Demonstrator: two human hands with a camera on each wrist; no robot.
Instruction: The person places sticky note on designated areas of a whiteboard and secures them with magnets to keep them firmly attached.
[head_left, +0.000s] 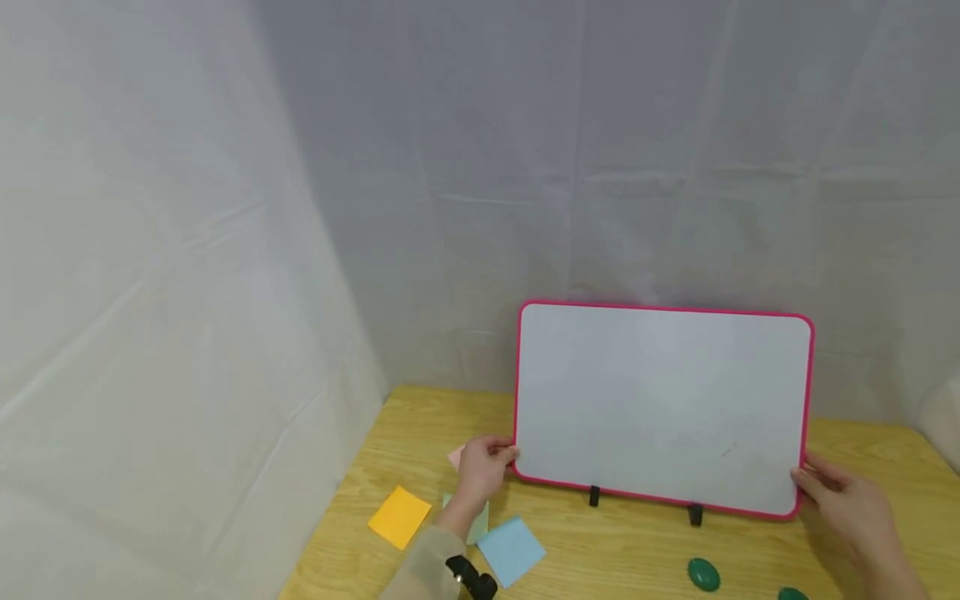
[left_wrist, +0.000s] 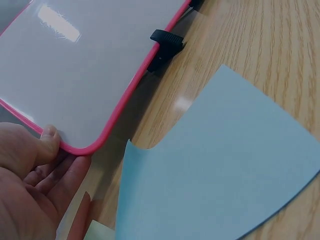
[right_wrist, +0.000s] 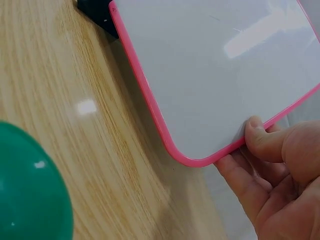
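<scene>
We are holding the pink-framed rectangular whiteboard upright near the back of the light wooden bench, its blank face turned toward us and its long axis running left to right across our view. Our hands are wide apart, one at each lower corner: the left hand is pinching the bottom-left corner, thumb on the front of the frame and fingers behind, and the right hand is pinching the bottom-right corner the same way. The board is standing on two small black clip feet along its lower edge, so it is lying straight ahead of us, equally close to both hands. Just beside our left hand, a light blue square sticky note is lying on the bench.
</scene>
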